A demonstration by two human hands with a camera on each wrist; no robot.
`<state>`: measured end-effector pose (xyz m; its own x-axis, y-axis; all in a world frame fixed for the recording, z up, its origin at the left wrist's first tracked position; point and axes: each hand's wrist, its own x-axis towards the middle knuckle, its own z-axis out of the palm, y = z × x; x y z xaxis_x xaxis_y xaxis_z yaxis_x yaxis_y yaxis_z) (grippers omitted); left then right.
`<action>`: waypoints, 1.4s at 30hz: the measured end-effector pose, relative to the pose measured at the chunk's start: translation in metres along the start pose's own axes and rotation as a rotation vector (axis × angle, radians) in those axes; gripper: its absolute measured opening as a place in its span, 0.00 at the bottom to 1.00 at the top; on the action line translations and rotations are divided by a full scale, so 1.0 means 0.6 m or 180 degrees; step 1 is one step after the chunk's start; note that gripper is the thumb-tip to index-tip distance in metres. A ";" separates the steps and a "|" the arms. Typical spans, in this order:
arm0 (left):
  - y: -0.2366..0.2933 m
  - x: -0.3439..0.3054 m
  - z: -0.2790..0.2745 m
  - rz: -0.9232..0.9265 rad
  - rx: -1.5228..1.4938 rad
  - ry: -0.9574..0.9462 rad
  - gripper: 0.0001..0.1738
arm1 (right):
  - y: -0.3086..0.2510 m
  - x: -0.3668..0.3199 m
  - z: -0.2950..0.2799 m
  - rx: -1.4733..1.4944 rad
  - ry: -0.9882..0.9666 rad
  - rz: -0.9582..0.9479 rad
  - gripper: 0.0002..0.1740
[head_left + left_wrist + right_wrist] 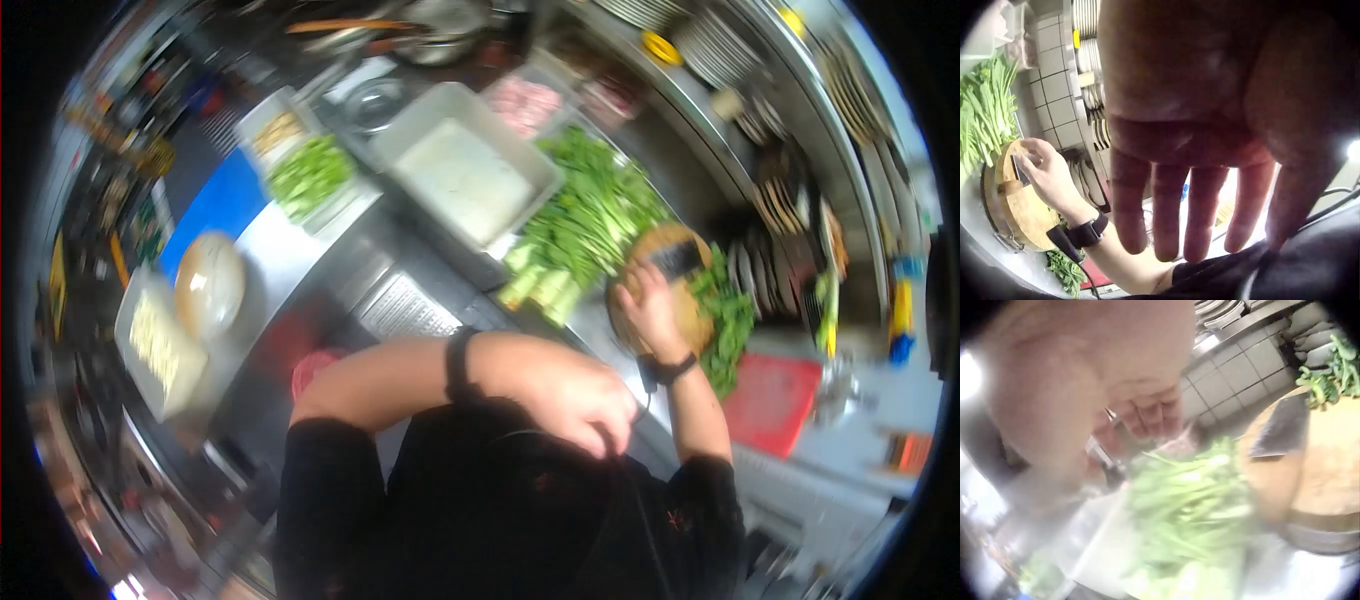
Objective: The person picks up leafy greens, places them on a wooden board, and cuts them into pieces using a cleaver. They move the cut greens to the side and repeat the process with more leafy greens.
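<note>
My left hand is held in front of the black shirt, palm and extended fingers filling much of the left wrist view, with nothing in them. Over the round wooden chopping board is my right hand, fingers loosely bent. A dark cleaver lies flat on that board; in the right wrist view the fingers are apart from its blade and hold nothing visible. Long-stemmed leafy greens are heaped left of the board. More cut leaves lie along its right side.
A large pale plastic tub stands beyond the counter edge, near a tub of pink meat. Chopped greens fill a container at left. A red cutting board lies at right, below shelves of stacked plates.
</note>
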<state>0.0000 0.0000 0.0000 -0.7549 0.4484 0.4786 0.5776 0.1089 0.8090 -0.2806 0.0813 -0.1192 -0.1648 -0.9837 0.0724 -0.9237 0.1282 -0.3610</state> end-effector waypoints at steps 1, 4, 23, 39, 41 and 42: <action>0.002 -0.022 0.019 0.0143 -0.0024 0.0209 0.21 | -0.011 -0.036 0.010 -0.0214 0.0155 0.0035 0.24; -0.091 0.010 -0.018 -0.0228 -0.0234 0.0116 0.21 | 0.108 -0.095 0.001 -0.0447 0.0311 0.0241 0.16; -0.504 0.173 0.045 -0.2511 0.3084 0.2054 0.28 | 0.367 -0.448 0.005 -0.0091 0.0709 0.0771 0.17; -0.452 0.274 0.050 -0.4254 0.0169 0.3182 0.26 | 0.519 -0.104 -0.055 0.0167 0.1029 0.0170 0.19; -0.454 0.254 0.057 -0.4495 0.0134 0.3013 0.23 | 0.536 -0.078 -0.031 0.0032 0.0157 0.0182 0.17; -0.455 0.247 0.060 -0.4436 0.0216 0.3114 0.22 | 0.542 -0.071 -0.031 -0.0068 0.0099 0.0133 0.14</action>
<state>-0.2584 0.0688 -0.1619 -0.5425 -0.6817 -0.4909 -0.6456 -0.0356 0.7628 -0.5804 0.1672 -0.2223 -0.2136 -0.9731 0.0866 -0.9229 0.1720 -0.3445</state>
